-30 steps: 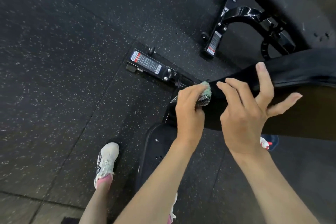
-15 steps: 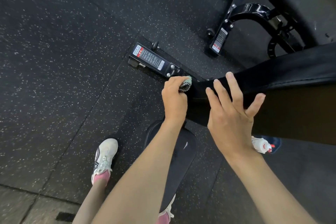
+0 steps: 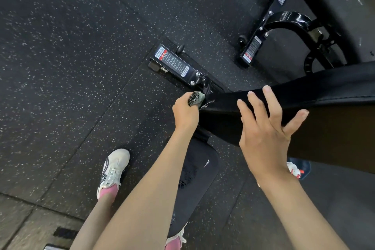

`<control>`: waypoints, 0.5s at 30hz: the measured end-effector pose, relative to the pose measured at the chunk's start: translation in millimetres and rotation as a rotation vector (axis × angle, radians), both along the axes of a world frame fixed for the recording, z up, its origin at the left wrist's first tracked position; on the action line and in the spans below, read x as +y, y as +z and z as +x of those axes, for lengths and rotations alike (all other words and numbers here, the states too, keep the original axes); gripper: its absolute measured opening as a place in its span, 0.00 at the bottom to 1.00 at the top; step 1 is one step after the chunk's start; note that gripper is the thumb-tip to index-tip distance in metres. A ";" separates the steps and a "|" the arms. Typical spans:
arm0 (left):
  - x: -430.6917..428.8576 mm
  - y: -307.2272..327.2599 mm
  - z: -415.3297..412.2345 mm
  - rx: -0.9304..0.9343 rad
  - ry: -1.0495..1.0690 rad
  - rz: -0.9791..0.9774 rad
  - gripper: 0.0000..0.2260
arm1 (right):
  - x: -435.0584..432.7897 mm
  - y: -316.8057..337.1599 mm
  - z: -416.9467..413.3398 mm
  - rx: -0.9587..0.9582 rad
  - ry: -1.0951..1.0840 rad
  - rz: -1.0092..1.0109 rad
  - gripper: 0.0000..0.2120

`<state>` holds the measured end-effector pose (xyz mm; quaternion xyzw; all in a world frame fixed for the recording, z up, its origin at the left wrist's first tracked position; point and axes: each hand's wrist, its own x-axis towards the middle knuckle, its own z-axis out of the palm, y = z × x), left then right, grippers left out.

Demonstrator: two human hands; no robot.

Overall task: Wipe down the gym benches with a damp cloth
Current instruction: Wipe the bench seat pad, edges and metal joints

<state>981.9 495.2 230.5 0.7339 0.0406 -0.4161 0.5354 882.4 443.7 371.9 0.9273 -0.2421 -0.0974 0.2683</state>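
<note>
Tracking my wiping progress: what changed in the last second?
The left hand, gripping the cloth, slid left along the bench pad to its end near the frame. The right hand stayed open, resting on the pad.

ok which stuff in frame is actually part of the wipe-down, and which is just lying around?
In the job:
cloth, gripped by the left hand
bench back pad, with the right hand resting open on it
seat pad below

Lying about:
second bench frame, wheeled, behind
white-and-red item on the floor, mostly hidden, cannot identify
</note>
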 end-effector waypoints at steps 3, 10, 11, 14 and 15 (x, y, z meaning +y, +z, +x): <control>1.3 14.7 -1.9 -0.089 -0.025 -0.010 0.21 | 1.0 -3.6 2.9 -0.043 -0.011 0.036 0.29; 17.7 33.6 -12.8 -0.255 -0.092 -0.211 0.24 | -4.5 -6.5 -3.7 0.019 0.052 -0.036 0.24; 21.6 35.5 -8.1 -0.230 -0.126 -0.263 0.23 | -4.9 -6.8 -4.2 0.030 0.054 -0.033 0.24; 29.8 43.0 6.9 -0.121 -0.138 -0.403 0.19 | -5.4 -7.5 -4.6 -0.004 0.039 -0.007 0.26; 30.5 41.6 11.4 -0.085 -0.057 -0.389 0.18 | -5.5 -8.1 -4.1 -0.010 0.034 0.007 0.26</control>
